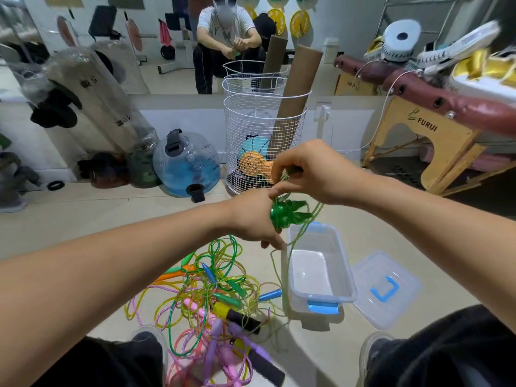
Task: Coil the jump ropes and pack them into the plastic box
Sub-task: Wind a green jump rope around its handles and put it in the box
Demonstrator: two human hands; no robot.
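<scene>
Two bare hands work a green jump rope (290, 213) above a tiled floor. The left hand (251, 216) grips the rope's green handles, fingers curled round them, while the right hand (304, 171) pinches the thin green cord just above, thumb and fingertips pressed together. A loose length of cord trails down past the rim of the open plastic box (321, 298), which sits on the floor just beside its lid (386, 289). Near the box lies a tangled pile of jump ropes (212, 297) in yellow, pink, purple and green.
</scene>
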